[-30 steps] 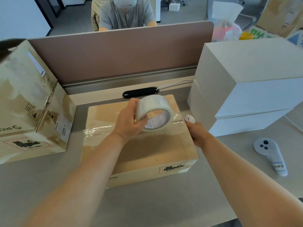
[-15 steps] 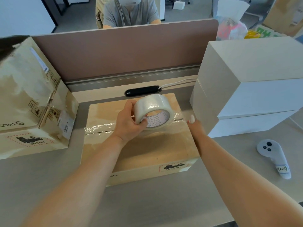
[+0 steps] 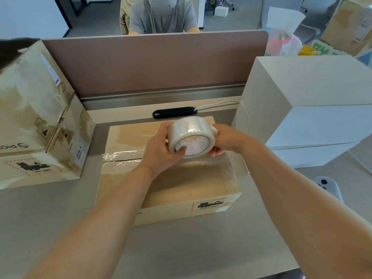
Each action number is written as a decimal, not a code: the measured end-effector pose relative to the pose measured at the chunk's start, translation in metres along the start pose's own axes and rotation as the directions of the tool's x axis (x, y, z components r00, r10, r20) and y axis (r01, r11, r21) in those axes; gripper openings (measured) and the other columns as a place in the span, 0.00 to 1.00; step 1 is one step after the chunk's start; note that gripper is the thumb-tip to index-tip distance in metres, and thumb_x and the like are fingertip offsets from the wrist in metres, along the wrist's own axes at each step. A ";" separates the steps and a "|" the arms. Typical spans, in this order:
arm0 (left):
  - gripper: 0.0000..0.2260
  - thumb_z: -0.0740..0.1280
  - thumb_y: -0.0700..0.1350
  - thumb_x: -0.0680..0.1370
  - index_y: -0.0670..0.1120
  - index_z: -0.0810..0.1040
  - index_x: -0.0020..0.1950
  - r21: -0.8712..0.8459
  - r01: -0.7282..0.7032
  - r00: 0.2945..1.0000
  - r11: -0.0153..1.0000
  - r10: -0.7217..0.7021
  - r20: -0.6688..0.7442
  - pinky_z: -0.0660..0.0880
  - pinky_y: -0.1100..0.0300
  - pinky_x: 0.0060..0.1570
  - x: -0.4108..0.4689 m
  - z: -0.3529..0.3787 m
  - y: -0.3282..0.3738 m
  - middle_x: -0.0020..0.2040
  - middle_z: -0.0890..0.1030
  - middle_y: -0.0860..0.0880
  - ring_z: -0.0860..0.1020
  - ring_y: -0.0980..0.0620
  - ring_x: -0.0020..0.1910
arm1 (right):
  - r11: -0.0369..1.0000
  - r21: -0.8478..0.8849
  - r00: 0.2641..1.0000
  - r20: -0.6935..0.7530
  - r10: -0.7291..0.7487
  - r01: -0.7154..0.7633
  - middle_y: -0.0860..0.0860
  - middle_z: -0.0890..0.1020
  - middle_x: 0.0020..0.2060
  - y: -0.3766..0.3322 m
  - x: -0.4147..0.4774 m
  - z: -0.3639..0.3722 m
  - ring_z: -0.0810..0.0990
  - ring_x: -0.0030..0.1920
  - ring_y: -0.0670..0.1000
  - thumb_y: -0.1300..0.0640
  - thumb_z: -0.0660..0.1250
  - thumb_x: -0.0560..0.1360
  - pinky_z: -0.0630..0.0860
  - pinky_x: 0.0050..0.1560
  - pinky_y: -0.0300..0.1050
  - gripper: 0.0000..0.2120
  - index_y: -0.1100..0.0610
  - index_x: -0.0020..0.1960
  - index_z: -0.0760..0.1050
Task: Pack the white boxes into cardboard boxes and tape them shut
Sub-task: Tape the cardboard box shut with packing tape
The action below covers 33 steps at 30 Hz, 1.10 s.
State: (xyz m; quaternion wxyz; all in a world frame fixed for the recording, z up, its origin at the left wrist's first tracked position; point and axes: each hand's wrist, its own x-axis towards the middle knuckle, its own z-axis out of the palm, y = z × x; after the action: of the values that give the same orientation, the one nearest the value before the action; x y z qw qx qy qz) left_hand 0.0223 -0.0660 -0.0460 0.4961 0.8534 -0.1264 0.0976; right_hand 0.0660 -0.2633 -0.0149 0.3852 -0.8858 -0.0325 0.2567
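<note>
Tape roll [image 3: 191, 136] between both closed hands

Landmark: closed cardboard box [image 3: 167, 190], centred on the surface [image 3: 181, 248]. Above its top, roll of tape [image 3: 191, 137], left hand [image 3: 159, 152] on one side, right hand [image 3: 227, 139] on the other. Left of it, second cardboard box [image 3: 38, 121]. Right of it, stacked white boxes [image 3: 314, 117]. Behind it, partition [image 3: 153, 63]. Right and nearer, controller [image 3: 328, 187].
</note>
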 end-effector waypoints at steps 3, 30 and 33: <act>0.29 0.76 0.42 0.67 0.47 0.65 0.62 0.027 0.047 0.995 0.999 -0.049 0.089 0.74 0.59 0.46 0.001 0.001 0.002 0.50 0.74 0.54 0.75 0.51 0.48 | 1.000 0.023 0.997 0.071 -0.006 0.004 0.58 0.83 0.37 0.000 0.000 -0.004 0.82 0.33 0.48 0.63 0.67 0.74 0.79 0.36 0.39 0.10 0.63 0.55 0.76; 0.23 0.76 0.38 0.67 0.52 0.68 0.54 0.067 0.172 0.985 0.983 -0.173 0.000 0.72 0.66 0.42 -0.014 -0.066 -0.018 0.45 0.75 0.57 0.75 0.51 0.45 | 0.999 -0.043 0.994 0.112 -0.005 0.010 0.54 0.84 0.36 -0.027 0.020 0.020 0.83 0.37 0.49 0.63 0.71 0.72 0.81 0.42 0.40 0.13 0.60 0.53 0.71; 0.21 0.76 0.39 0.68 0.55 0.70 0.52 0.066 0.200 0.980 0.978 -0.199 -0.017 0.72 0.60 0.45 -0.023 -0.089 -0.026 0.47 0.76 0.56 0.75 0.54 0.46 | 0.999 -0.053 0.992 0.126 0.006 0.001 0.54 0.83 0.35 -0.030 0.018 0.017 0.83 0.37 0.49 0.64 0.70 0.72 0.81 0.43 0.40 0.14 0.60 0.53 0.68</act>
State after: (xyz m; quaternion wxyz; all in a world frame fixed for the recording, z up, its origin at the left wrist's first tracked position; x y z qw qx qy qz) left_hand 0.0046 0.0263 -0.0306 0.4752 0.8774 -0.0344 0.0561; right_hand 0.0781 -0.2262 -0.0114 0.3587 -0.8776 -0.0624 0.3118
